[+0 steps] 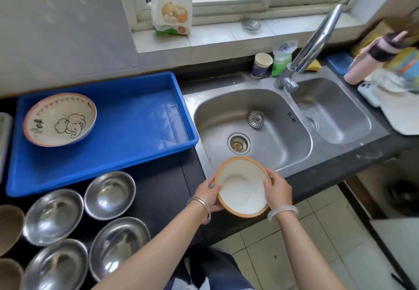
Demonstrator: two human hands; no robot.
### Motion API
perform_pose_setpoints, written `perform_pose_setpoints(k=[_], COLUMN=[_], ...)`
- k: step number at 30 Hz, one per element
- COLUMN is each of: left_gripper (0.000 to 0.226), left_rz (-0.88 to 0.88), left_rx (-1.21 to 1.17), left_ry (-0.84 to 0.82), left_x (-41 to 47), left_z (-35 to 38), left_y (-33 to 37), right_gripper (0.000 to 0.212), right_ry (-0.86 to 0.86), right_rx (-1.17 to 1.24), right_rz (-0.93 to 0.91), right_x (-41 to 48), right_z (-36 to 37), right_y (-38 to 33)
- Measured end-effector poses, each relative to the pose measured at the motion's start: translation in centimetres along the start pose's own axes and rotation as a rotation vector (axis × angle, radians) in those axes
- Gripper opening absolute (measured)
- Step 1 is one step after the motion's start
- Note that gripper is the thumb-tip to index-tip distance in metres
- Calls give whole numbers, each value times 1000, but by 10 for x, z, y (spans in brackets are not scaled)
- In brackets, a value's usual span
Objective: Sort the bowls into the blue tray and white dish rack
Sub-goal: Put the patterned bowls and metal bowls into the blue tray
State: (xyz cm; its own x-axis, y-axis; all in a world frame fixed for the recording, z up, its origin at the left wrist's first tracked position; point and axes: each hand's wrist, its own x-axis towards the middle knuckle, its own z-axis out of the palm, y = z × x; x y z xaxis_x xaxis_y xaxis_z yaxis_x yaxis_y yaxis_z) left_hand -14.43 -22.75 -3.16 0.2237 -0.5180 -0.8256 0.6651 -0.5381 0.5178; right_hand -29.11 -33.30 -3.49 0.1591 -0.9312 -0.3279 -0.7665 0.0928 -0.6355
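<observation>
I hold a white bowl with an orange rim (pixel 241 187) in both hands over the front edge of the sink. My left hand (pixel 209 193) grips its left rim and my right hand (pixel 277 190) grips its right rim. The blue tray (pixel 136 117) lies on the counter to the left, with one elephant-patterned ceramic bowl (pixel 60 119) in its left end. Several steel bowls (pixel 110 195) sit on the dark counter in front of the tray. Two brown bowls (pixel 9 228) show partly at the left edge. The white dish rack is not clearly in view.
A double steel sink (pixel 272 153) with a tall faucet (pixel 313 44) lies ahead to the right. A paper cup (pixel 260 65) and a green bag stand behind it. A pink bottle (pixel 367 60) and a phone rest at the far right. Tiled floor is below.
</observation>
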Motion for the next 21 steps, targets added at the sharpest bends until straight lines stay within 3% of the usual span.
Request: perform_pose_setpoints(k=[6, 14, 21], left_gripper=[34, 18, 22], left_rz=[105, 282, 438], left_rx=[8, -18, -219], left_ry=[64, 183, 362], left_x=[-10, -40, -62], left_z=[-23, -102, -187], left_y=[20, 74, 97], right_gripper=[31, 23, 23], right_ry=[0, -56, -244], right_rx=[19, 174, 248], right_rz=[-89, -284, -317], right_x=[-2, -9, -12], right_z=[0, 38, 116], right_y=[-25, -108, -197])
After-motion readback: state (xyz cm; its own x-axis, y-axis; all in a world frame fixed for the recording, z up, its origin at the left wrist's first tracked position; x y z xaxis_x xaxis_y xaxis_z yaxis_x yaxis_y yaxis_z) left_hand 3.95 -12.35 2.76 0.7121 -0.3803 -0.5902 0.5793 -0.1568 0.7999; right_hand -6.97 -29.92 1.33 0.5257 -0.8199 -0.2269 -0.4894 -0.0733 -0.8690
